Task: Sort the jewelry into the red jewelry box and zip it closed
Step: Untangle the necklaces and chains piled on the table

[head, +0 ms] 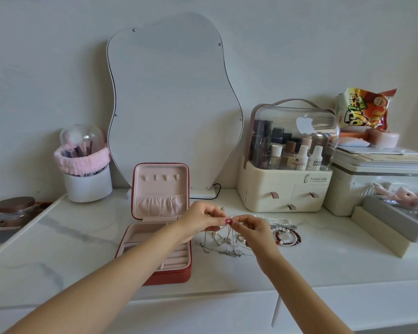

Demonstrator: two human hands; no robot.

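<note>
Currently a thin chain [228,233] is pinched between left hand [203,220] and right hand [250,229], lifted over the jewelry pile [227,242] beside the open red box [176,277]; likely untangling or unclasping; next, chain probably to be hung on lid hooks [159,177]; bracelets [287,236] unsorted beyond; zip not yet closed.

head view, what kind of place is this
Most likely a dressing table in a bedroom: a wavy mirror leans on the wall, a clear-lidded cosmetics organiser holds bottles, and a makeup brush holder stands at left.
</note>
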